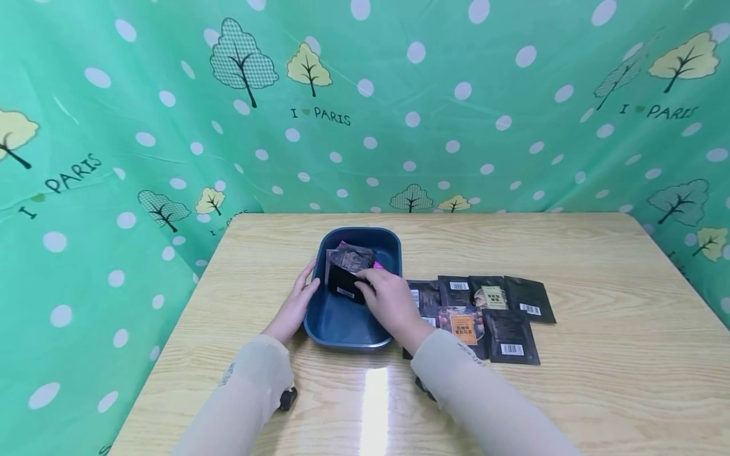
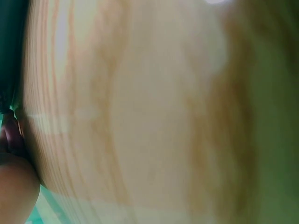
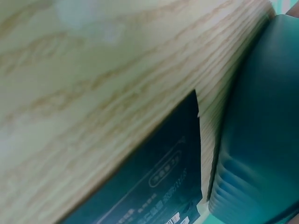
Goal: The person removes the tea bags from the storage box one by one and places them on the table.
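A dark blue plastic bin (image 1: 348, 326) stands on the table with several sachets (image 1: 352, 258) in its far part. My right hand (image 1: 393, 304) reaches over its right wall and pinches a black sachet (image 1: 344, 283) with a white barcode label, tilted inside the bin. My left hand (image 1: 296, 307) rests against the bin's left wall, fingers stretched along it. In the right wrist view the bin's outer wall (image 3: 266, 126) rises beside a dark sachet (image 3: 159, 177) on the table. Only a sliver of the left hand (image 2: 16, 182) shows in the left wrist view.
Right of the bin, several black sachets (image 1: 513, 335) lie in rows on the wooden table (image 1: 616, 354), some partly under the right forearm. One has an orange label (image 1: 463, 329). A green patterned cloth (image 1: 456, 126) hangs behind the table's far edge.
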